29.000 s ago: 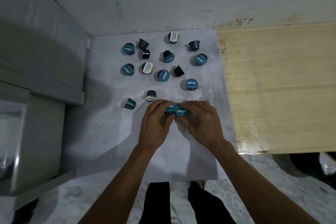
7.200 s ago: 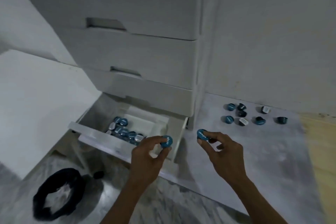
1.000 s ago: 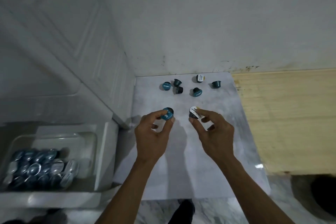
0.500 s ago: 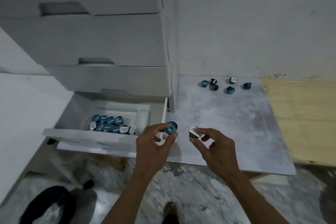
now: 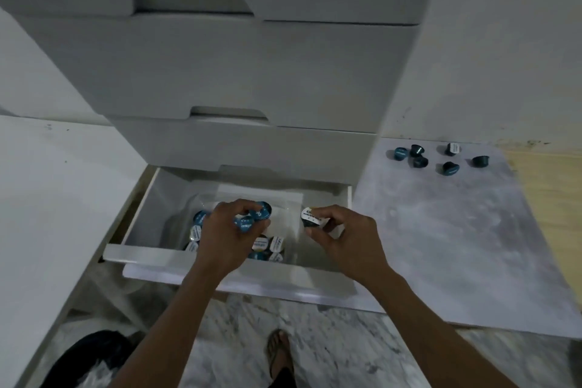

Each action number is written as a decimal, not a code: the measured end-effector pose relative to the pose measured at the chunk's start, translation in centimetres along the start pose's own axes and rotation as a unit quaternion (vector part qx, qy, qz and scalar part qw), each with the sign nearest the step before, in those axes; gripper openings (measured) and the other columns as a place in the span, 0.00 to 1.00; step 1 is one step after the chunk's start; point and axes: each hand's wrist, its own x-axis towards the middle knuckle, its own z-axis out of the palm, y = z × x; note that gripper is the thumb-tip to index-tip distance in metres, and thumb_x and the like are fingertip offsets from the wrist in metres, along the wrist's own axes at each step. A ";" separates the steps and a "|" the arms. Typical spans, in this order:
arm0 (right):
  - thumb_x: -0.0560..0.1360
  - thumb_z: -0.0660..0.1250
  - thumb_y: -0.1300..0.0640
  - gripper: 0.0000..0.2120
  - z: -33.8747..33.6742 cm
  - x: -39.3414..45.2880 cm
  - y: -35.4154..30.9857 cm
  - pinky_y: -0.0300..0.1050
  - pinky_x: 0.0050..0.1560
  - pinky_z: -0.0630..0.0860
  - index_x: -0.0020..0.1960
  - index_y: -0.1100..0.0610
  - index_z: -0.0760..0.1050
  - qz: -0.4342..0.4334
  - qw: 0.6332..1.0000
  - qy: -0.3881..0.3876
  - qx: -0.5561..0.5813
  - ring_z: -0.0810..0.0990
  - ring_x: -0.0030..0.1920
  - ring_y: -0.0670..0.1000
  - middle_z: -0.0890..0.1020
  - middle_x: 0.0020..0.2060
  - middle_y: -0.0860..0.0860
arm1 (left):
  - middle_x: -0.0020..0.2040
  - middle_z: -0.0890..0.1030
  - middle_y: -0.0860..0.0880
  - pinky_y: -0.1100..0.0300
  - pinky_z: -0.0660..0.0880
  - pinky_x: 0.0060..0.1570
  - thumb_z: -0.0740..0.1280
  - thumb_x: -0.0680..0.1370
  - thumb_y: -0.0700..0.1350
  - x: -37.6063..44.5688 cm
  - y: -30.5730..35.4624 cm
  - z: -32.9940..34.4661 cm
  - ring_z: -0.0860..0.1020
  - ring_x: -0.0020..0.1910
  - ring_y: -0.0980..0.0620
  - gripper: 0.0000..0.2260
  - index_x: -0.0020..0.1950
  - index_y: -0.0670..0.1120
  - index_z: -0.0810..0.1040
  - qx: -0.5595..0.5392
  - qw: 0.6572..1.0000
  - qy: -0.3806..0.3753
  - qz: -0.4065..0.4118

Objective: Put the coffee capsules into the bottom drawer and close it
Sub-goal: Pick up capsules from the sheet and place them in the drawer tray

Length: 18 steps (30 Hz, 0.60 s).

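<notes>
Bottom drawer (image 5: 201, 257), open, is now reached by both hands, carried over from the grey mat (image 5: 456, 230). A teal capsule (image 5: 246, 225) is pinched in the left hand (image 5: 231, 235), a white-lidded capsule (image 5: 310, 218) in the right hand (image 5: 341, 238). Release is judged imminent; six capsules (image 5: 434, 158) remain far right on the mat.

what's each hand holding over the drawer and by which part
Left hand: teal capsule, pinched at its rim. Right hand: white-lidded capsule, by its sides.
</notes>
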 end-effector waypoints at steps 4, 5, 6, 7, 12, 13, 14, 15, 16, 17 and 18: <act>0.68 0.78 0.55 0.11 3.9 3.0 1.1 0.28 0.38 0.72 0.50 0.51 0.84 0.043 0.998 -0.029 -0.042 0.80 0.37 0.43 0.79 0.36 0.36 | 0.47 0.78 0.53 0.65 0.69 0.40 0.76 0.71 0.47 4.3 -2.9 -0.1 0.74 0.38 0.58 0.09 0.49 0.53 0.81 0.048 0.997 -0.055 0.018; 0.68 0.78 0.55 0.12 4.7 3.4 1.4 0.30 0.38 0.74 0.50 0.50 0.83 0.052 0.997 -0.037 -0.048 0.80 0.36 0.43 0.79 0.36 0.36 | 0.48 0.78 0.53 0.65 0.70 0.41 0.76 0.71 0.48 5.1 -3.5 0.0 0.75 0.40 0.56 0.09 0.49 0.53 0.82 0.053 0.996 -0.070 0.018; 0.68 0.77 0.55 0.12 5.4 3.8 1.9 0.32 0.38 0.75 0.51 0.49 0.83 0.058 0.996 -0.047 -0.057 0.79 0.35 0.42 0.80 0.36 0.37 | 0.48 0.78 0.53 0.63 0.72 0.44 0.76 0.71 0.48 5.9 -4.0 0.2 0.76 0.44 0.55 0.09 0.50 0.53 0.82 0.055 0.994 -0.088 0.021; 0.69 0.77 0.55 0.12 6.1 4.2 2.2 0.33 0.38 0.75 0.52 0.48 0.83 0.062 0.994 -0.059 -0.066 0.79 0.34 0.41 0.81 0.38 0.39 | 0.48 0.79 0.53 0.60 0.74 0.47 0.76 0.71 0.46 6.7 -4.5 0.5 0.76 0.47 0.54 0.09 0.50 0.52 0.82 0.055 0.993 -0.105 0.028; 0.72 0.74 0.55 0.10 9.3 5.9 3.0 0.25 0.36 0.69 0.53 0.49 0.81 0.081 0.984 -0.129 -0.090 0.76 0.29 0.37 0.84 0.42 0.42 | 0.46 0.79 0.56 0.66 0.68 0.47 0.75 0.71 0.42 9.0 -7.0 2.4 0.75 0.50 0.56 0.09 0.49 0.51 0.82 0.056 0.984 -0.164 0.030; 0.72 0.73 0.55 0.10 9.8 6.2 3.2 0.30 0.37 0.71 0.53 0.49 0.81 0.083 0.982 -0.142 -0.097 0.75 0.30 0.38 0.85 0.45 0.44 | 0.46 0.80 0.56 0.65 0.68 0.46 0.75 0.71 0.42 9.1 -7.4 2.7 0.75 0.50 0.56 0.08 0.49 0.51 0.82 0.055 0.983 -0.172 0.030; 0.72 0.73 0.54 0.10 10.3 6.3 3.4 0.34 0.39 0.73 0.53 0.49 0.81 0.090 0.978 -0.159 -0.104 0.75 0.32 0.39 0.85 0.47 0.45 | 0.46 0.80 0.56 0.64 0.69 0.46 0.75 0.71 0.42 9.2 -7.8 3.0 0.74 0.49 0.56 0.08 0.48 0.51 0.82 0.054 0.981 -0.183 0.029; 0.72 0.72 0.54 0.10 10.6 6.4 3.5 0.37 0.41 0.74 0.53 0.50 0.81 0.095 0.974 -0.174 -0.113 0.75 0.34 0.41 0.85 0.48 0.47 | 0.46 0.81 0.55 0.63 0.70 0.47 0.75 0.70 0.41 9.2 -8.2 3.3 0.74 0.49 0.56 0.08 0.47 0.51 0.82 0.053 0.979 -0.195 0.026; 0.72 0.72 0.54 0.10 10.9 6.5 3.6 0.40 0.43 0.76 0.54 0.50 0.80 0.097 0.970 -0.184 -0.125 0.77 0.37 0.44 0.85 0.49 0.48 | 0.47 0.81 0.55 0.62 0.72 0.48 0.75 0.70 0.41 9.3 -8.5 3.4 0.74 0.50 0.56 0.08 0.47 0.51 0.82 0.054 0.977 -0.205 0.022; 0.73 0.71 0.54 0.10 11.1 6.5 3.6 0.44 0.46 0.78 0.54 0.50 0.80 0.094 0.967 -0.191 -0.140 0.80 0.40 0.48 0.85 0.49 0.49 | 0.48 0.82 0.53 0.62 0.72 0.49 0.75 0.70 0.42 9.3 -8.8 3.5 0.74 0.50 0.56 0.08 0.46 0.52 0.82 0.058 0.975 -0.212 0.018; 0.73 0.71 0.54 0.10 11.1 6.4 3.6 0.47 0.47 0.78 0.54 0.50 0.80 0.091 0.963 -0.199 -0.157 0.81 0.44 0.51 0.85 0.50 0.49 | 0.48 0.81 0.52 0.63 0.71 0.49 0.75 0.70 0.42 9.4 -9.1 3.7 0.74 0.51 0.55 0.09 0.47 0.53 0.82 0.063 0.974 -0.218 0.012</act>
